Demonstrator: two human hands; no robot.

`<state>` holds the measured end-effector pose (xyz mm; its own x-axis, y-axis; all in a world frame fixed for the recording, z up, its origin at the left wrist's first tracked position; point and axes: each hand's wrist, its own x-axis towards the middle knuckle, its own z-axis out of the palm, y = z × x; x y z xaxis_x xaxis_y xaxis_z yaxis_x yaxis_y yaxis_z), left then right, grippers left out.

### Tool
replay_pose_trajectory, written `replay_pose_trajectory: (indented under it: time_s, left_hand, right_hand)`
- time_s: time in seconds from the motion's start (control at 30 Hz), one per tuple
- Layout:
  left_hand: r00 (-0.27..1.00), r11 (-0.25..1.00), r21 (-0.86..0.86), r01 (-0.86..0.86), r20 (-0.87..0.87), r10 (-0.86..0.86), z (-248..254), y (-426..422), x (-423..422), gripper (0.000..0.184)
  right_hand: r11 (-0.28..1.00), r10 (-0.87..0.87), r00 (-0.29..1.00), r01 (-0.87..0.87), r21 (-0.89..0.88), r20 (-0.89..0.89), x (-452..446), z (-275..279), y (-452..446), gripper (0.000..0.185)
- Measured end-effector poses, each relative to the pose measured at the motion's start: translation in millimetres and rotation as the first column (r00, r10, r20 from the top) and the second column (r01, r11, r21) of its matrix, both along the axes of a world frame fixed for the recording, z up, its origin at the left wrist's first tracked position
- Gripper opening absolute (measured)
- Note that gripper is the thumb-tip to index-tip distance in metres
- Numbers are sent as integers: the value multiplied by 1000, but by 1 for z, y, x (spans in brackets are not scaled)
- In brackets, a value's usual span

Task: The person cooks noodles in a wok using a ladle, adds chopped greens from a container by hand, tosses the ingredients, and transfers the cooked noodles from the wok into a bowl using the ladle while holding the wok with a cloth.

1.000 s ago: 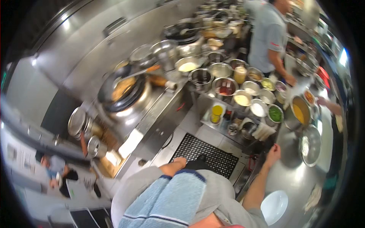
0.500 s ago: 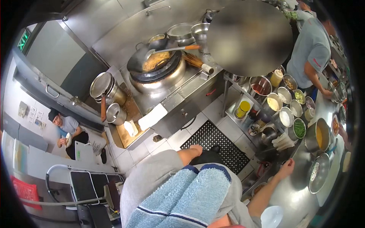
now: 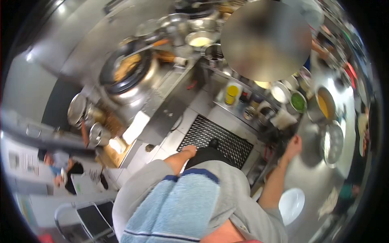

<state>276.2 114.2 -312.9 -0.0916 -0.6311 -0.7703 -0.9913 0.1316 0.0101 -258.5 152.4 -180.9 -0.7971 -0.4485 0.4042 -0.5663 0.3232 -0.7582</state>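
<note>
My left hand (image 3: 189, 151) hangs at my front with fingers curled, above the black rubber floor mat (image 3: 239, 135). I see nothing in it. My right hand (image 3: 294, 145) is over the edge of the steel counter (image 3: 310, 178), its fingers curled in and slightly blurred, with no object showing. Near it stand a steel pot of orange-yellow liquid (image 3: 324, 103) and a shiny metal bowl (image 3: 332, 143). A white bowl (image 3: 291, 205) sits beside my right forearm. Crumpled white cloth or paper (image 3: 283, 117) lies beyond the hand.
On the stove at left is a wok with food (image 3: 127, 68), a ladle across it. Pots (image 3: 98, 134) stand on a lower ledge. A yellow container (image 3: 231, 95) is on a shelf. A seated person (image 3: 73, 172) is at far left. A grey blurred disc hides the upper right.
The view has swung to the right, so the stove sits further left and the picture is smeared. My right arm remains over the counter, and my left hand still hangs low.
</note>
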Motion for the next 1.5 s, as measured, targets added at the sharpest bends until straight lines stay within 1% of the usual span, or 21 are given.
replay_pose_trajectory:
  time_s: [0.13,0.17,0.3,0.37,0.57,0.67,0.7,0.77,0.8,0.83,0.87,0.9,1.03,1.1,1.17,1.23,1.27,1.37,1.4,1.43,1.5]
  left_hand:
    - [999,999,-23,24,-48,-25,-16,-5,4,32]
    - [998,997,-70,-27,-53,23,-5,-2,2,32]
    - [996,996,-51,76,-44,-79,15,-4,-2,30]
    - [999,998,-55,-29,-23,28,6,-6,2,30]
    - [999,999,-29,-43,28,44,26,-6,8,31]
    - [998,1000,3,17,54,-17,-21,-10,30,29]
    - [998,1000,15,20,67,-21,-29,-11,47,28]
    - [997,1000,20,19,70,-20,7,-4,40,28]
    - [991,993,98,60,110,-71,30,-5,34,30]
    - [985,988,137,67,149,-87,24,-3,38,31]
    - [994,993,111,-29,106,18,30,0,41,31]
    - [995,987,162,22,94,-38,22,0,49,32]
    - [975,956,222,-193,149,163,7,4,68,37]
    - [974,955,196,-224,79,213,11,-1,83,34]
    - [955,936,194,-292,10,296,9,-7,96,30]
    - [914,898,216,-383,-50,402,2,-19,113,26]
    - [880,871,205,-446,-79,469,-5,-22,120,21]
    - [804,814,163,-557,-140,578,-21,-38,134,25]
    - [851,859,127,-497,-123,511,-9,-45,133,30]
    - [802,818,153,-554,-166,574,-11,-54,136,31]
    - [686,726,210,-655,-237,688,-14,-67,140,34]
  right_hand:
    - [999,-43,999,43,12,11,10,12,-1,19]
    - [998,-52,996,49,45,69,15,21,0,20]
    - [999,-35,987,35,2,160,20,27,2,18]
    - [999,-49,991,48,11,123,20,27,3,18]
    - [996,-55,983,65,-53,175,19,23,2,17]
    - [998,-54,992,49,47,111,16,23,4,20]
    - [998,-60,993,62,-17,105,17,20,1,22]
    - [994,-93,989,85,69,112,25,34,4,20]
    - [998,-56,987,58,-10,148,19,19,4,21]
    - [997,-70,995,69,16,66,16,13,4,22]
    - [1000,-22,1000,23,-18,9,0,-7,6,22]
    - [999,18,999,-17,-27,50,-3,-7,7,22]
    - [997,4,998,1,73,-60,-13,-6,8,28]
    - [995,-15,998,21,101,-54,-17,-6,2,27]
    - [1000,-9,854,-6,28,521,-5,-2,-19,28]
    - [988,92,816,-147,51,571,56,12,-57,31]
    - [967,159,726,-250,42,669,81,4,-81,33]
    - [810,305,508,-584,61,805,209,13,-149,33]
    - [655,422,427,-753,57,800,236,-12,-170,30]
    - [407,571,278,-913,28,772,274,-8,-190,29]
    - [29,692,81,-996,85,717,350,28,-227,33]
